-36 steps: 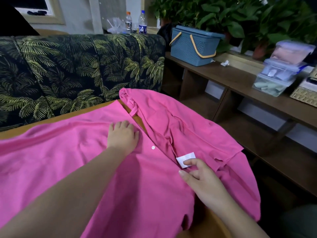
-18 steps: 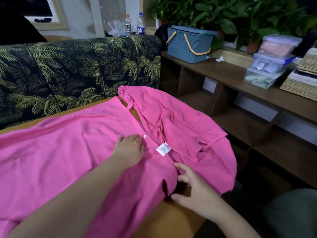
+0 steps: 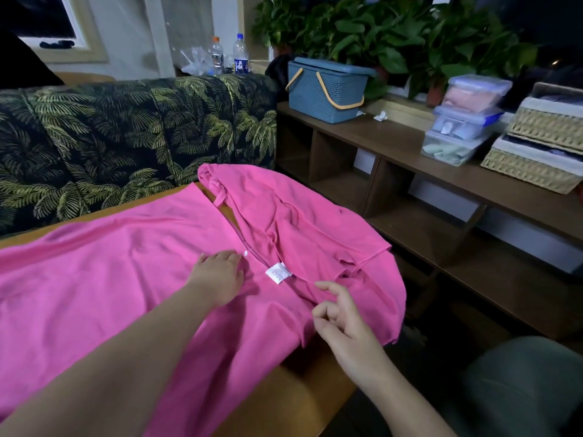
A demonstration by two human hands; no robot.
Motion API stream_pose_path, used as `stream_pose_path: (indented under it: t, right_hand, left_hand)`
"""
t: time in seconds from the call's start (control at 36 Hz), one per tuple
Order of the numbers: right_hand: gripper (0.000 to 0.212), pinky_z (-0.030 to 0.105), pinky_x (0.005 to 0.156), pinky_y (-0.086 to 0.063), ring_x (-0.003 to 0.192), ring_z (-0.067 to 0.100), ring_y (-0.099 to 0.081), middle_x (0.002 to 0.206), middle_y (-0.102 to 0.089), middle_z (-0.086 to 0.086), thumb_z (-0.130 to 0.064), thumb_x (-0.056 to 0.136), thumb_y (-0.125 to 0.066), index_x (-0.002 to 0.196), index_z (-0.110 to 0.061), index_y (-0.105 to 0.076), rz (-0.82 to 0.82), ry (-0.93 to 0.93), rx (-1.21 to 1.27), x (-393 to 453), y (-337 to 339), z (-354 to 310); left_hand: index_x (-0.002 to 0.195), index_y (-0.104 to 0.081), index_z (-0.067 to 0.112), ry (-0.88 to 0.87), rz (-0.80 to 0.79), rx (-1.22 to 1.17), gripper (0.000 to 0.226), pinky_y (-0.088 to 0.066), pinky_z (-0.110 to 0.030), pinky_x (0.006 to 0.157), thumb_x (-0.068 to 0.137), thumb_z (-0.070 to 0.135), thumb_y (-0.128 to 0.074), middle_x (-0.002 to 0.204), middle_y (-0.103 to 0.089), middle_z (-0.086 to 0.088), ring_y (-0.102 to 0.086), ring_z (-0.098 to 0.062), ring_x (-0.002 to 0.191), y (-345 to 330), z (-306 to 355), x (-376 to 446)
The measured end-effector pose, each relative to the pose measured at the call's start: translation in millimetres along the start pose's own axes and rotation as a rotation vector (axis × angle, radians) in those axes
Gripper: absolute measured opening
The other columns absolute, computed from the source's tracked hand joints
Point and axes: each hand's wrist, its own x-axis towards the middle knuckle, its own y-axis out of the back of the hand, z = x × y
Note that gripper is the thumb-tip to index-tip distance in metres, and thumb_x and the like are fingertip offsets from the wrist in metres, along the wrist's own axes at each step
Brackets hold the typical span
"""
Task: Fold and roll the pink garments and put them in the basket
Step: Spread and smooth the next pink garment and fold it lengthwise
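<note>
Left hand [image 3: 217, 277] flat, fingers straight, pressing pink garment [image 3: 110, 279] mid-table [image 3: 293, 395]; right hand [image 3: 342, 323] loosely curled, empty, near right table edge.

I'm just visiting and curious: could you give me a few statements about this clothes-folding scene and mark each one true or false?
1. The left hand rests flat on the pink garment. True.
2. The right hand grips the white label. False: it hovers near the cloth with fingers loosely curled, apart from the label.
3. The blue basket stands on the wooden shelf with its lid on. True.
4. The pink garment is already rolled up. False: it lies spread over the table, one part hanging off the edge.
5. Two bottles stand behind the sofa. True.
</note>
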Motion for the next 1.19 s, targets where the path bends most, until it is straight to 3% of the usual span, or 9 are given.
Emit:
stream_pose_path:
  t: [0.11, 0.19, 0.28, 0.44, 0.64, 0.75, 0.89, 1.0, 1.19]
  right_hand:
    - [0.068, 0.013, 0.090, -0.036, 0.100, 0.002, -0.056, 0.092, -0.057, -0.004, -0.049, 0.071, -0.074, 0.124, -0.050, -0.031, -0.049, -0.068, -0.124, -7, -5, 6]
    - [0.078, 0.015, 0.090, -0.040, 0.105, 0.004, -0.049, 0.096, -0.046, -0.015, -0.035, 0.078, -0.076, 0.132, -0.047, -0.022, -0.089, -0.096, -0.364, -10, -13, 4]
    - [0.066, 0.025, 0.092, -0.043, 0.110, 0.009, -0.051, 0.099, -0.041, -0.024, -0.020, 0.086, -0.065, 0.138, -0.035, -0.026, -0.066, -0.059, -0.485, -12, -14, 2]
    - [0.054, 0.012, 0.078, -0.037, 0.098, -0.002, -0.048, 0.104, -0.044, -0.022, -0.023, 0.088, -0.064, 0.130, -0.036, -0.032, 0.080, -0.119, -0.364, -15, -6, -3]
    - [0.032, 0.018, 0.067, -0.040, 0.083, 0.002, -0.047, 0.090, -0.049, -0.013, -0.047, 0.081, -0.068, 0.087, -0.027, -0.044, 0.139, -0.130, -0.443, -21, -11, 9]
    - [0.026, 0.015, 0.074, -0.039, 0.090, -0.001, -0.049, 0.091, -0.052, -0.017, -0.050, 0.080, -0.068, 0.087, -0.032, -0.051, 0.157, -0.029, -0.428, -21, -16, 13]
    - [0.025, 0.021, 0.085, -0.046, 0.098, -0.001, -0.052, 0.101, -0.057, -0.019, -0.043, 0.084, -0.067, 0.104, -0.033, -0.055, 0.217, -0.036, -0.367, -10, -21, 11]
    - [0.007, 0.016, 0.078, -0.043, 0.089, -0.002, -0.054, 0.088, -0.058, -0.019, -0.032, 0.088, -0.065, 0.088, -0.029, -0.058, 0.216, 0.058, -0.360, -5, -23, 10]
    - [0.012, 0.013, 0.072, -0.043, 0.081, 0.003, -0.057, 0.080, -0.060, -0.014, -0.014, 0.092, -0.062, 0.087, -0.025, -0.058, 0.230, 0.130, -0.160, -7, -12, 14]
  left_hand:
    - [0.146, -0.032, 0.017, 0.007, 0.003, 0.002, 0.046, -0.021, -0.035, 0.112, 0.102, 0.032, -0.029, 0.155, -0.028, -0.001, -0.033, -0.018, 0.139, -1, 1, -1]
    - [0.146, -0.032, 0.017, 0.014, 0.005, 0.004, 0.046, -0.021, -0.036, 0.112, 0.102, 0.031, -0.029, 0.156, -0.028, -0.002, -0.032, -0.019, 0.139, -2, 3, -1]
    - [0.147, -0.030, 0.015, 0.019, -0.003, 0.003, 0.048, -0.020, -0.036, 0.113, 0.102, 0.031, -0.029, 0.157, -0.025, -0.002, -0.029, -0.019, 0.141, -2, 3, -2]
    - [0.149, -0.027, 0.015, 0.034, -0.026, 0.017, 0.048, -0.016, -0.042, 0.115, 0.103, 0.031, -0.025, 0.157, -0.024, -0.002, -0.028, -0.019, 0.142, -1, 6, -2]
    - [0.146, -0.032, 0.014, 0.044, -0.002, 0.007, 0.046, -0.018, -0.042, 0.114, 0.103, 0.029, -0.025, 0.155, -0.029, -0.004, -0.031, -0.020, 0.140, -2, 7, -5]
    - [0.146, -0.031, 0.014, 0.045, -0.007, 0.015, 0.046, -0.017, -0.044, 0.115, 0.103, 0.029, -0.024, 0.155, -0.028, -0.004, -0.029, -0.020, 0.141, -2, 7, -5]
    - [0.147, -0.029, 0.014, 0.048, 0.000, 0.013, 0.047, -0.015, -0.042, 0.114, 0.103, 0.028, -0.024, 0.156, -0.026, -0.003, -0.028, -0.018, 0.142, -3, 7, -5]
    - [0.147, -0.029, 0.014, 0.047, 0.007, 0.004, 0.047, -0.015, -0.042, 0.115, 0.103, 0.028, -0.025, 0.157, -0.025, -0.003, -0.027, -0.018, 0.142, -4, 6, -4]
    - [0.147, -0.028, 0.014, 0.049, 0.033, 0.007, 0.047, -0.015, -0.041, 0.115, 0.102, 0.029, -0.027, 0.157, -0.025, -0.003, -0.027, -0.018, 0.142, -8, 6, -5]
